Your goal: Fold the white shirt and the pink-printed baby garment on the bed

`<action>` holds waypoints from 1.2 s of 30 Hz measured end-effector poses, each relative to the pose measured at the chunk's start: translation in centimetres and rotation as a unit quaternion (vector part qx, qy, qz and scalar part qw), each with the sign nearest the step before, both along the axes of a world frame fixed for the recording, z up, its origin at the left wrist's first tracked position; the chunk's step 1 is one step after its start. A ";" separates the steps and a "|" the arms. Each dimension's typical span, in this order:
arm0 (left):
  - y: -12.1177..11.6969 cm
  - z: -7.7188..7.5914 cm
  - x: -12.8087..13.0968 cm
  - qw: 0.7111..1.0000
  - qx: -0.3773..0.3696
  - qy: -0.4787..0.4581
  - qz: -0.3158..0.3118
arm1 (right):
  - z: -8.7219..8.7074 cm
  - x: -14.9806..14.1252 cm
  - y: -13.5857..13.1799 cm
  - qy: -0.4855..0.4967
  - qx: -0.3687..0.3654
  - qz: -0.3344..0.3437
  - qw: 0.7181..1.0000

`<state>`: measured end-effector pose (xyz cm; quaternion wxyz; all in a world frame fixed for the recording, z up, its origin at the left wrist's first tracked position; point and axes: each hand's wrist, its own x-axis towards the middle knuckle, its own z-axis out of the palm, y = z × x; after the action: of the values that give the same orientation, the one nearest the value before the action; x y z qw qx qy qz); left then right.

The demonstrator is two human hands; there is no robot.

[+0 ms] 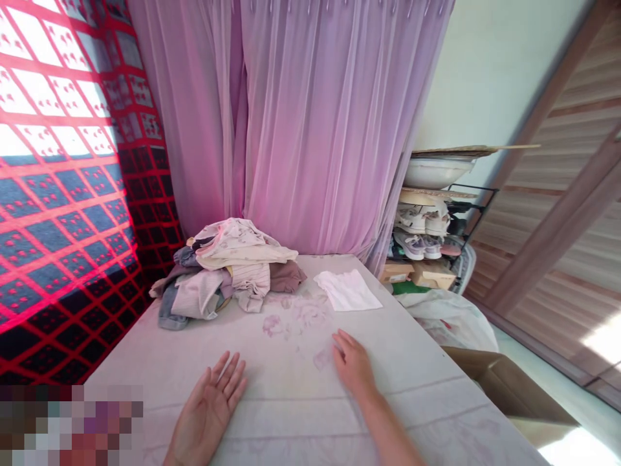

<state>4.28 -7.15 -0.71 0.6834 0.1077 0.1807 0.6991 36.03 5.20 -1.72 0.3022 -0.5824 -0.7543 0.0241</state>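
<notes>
My left hand (212, 401) is palm up over the near part of the flower-printed surface (291, 362), its fingers stretched out and nothing in it. To the right, my right hand (353, 364) lies back up on or just above the same surface, fingers extended forward, holding nothing that I can see. Just beyond it, a folded white cloth (348, 290) lies flat near the right edge. A heap of crumpled clothes (228, 265) in pink, grey, mauve and cream sits at the far left, apart from both hands.
Purple curtains (320, 129) hang behind the surface, and a red-and-black checked curtain (72, 194) is on the left. Along the right side stand a shoe rack (427, 226), a white plastic bag (451, 317) and an open cardboard box (514, 388). A blurred patch covers the lower left corner.
</notes>
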 end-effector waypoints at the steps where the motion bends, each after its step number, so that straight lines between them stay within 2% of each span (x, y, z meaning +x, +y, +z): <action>1: 0.0 -0.2 -0.1 1.000 0.008 -0.002 -0.005 | -0.2 -0.1 -0.8 0.022 -0.003 0.002 1.000; 4: -0.1 0.2 -0.2 1.000 -0.008 0.022 0.012 | 0.1 -0.4 -2.6 0.070 -0.018 0.003 0.997; 9: -0.5 2.6 0.5 0.993 -0.082 0.074 0.046 | 1.2 -0.6 -5.9 0.092 -0.042 0.013 0.995; 11: -0.5 3.5 0.9 0.983 -0.113 0.123 0.080 | 1.6 -0.6 -7.5 0.081 -0.047 0.018 0.995; 13: -0.2 4.1 1.6 0.952 -0.141 0.241 0.122 | 1.8 -0.4 -9.1 0.071 -0.046 0.023 0.996; 16: 0.0 4.5 3.2 0.889 -0.160 0.402 0.150 | 2.2 -0.1 -11.2 0.064 -0.042 0.034 0.996; 20: -1.6 4.1 6.6 0.843 -0.114 0.508 0.139 | 2.7 0.5 -12.7 0.073 -0.046 0.044 0.995; 21: -2.3 4.0 7.3 0.812 -0.091 0.561 0.129 | 2.7 0.6 -12.9 0.079 -0.046 0.048 0.995; 22: -3.0 3.8 8.0 0.761 -0.067 0.635 0.116 | 2.7 0.7 -13.0 0.084 -0.046 0.053 0.994; 23: -3.7 3.7 8.5 0.688 -0.046 0.718 0.100 | 2.7 0.8 -13.1 0.090 -0.045 0.057 0.993; 25: -4.8 3.6 9.1 0.511 -0.021 0.857 0.064 | 2.3 0.9 -13.0 0.105 -0.043 0.064 0.991; 26: -5.1 3.7 9.2 0.442 -0.020 0.895 0.051 | 2.1 1.0 -12.9 0.116 -0.041 0.068 0.990; 27: -5.4 3.8 9.2 0.406 -0.023 0.913 0.045 | 1.9 1.1 -12.8 0.129 -0.042 0.069 0.988; 29: -5.7 4.0 9.1 0.379 -0.026 0.924 0.042 | 1.3 1.3 -12.2 0.171 -0.053 0.060 0.982; 32: -5.6 4.0 9.0 0.367 -0.027 0.929 0.043 | 0.9 1.6 -10.9 0.278 -0.097 0.010 0.956; 34: -5.4 3.7 9.2 0.359 -0.030 0.932 0.047 | 0.9 1.4 -9.6 0.385 -0.136 -0.010 0.913; 36: -5.0 3.4 9.4 0.349 -0.047 0.935 0.043 | 1.3 0.8 -8.3 0.515 -0.181 0.011 0.838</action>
<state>13.65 -12.12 2.66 0.0443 0.6515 0.7394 0.1638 36.81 -3.06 -0.37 0.5356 -0.5221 -0.4785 0.4601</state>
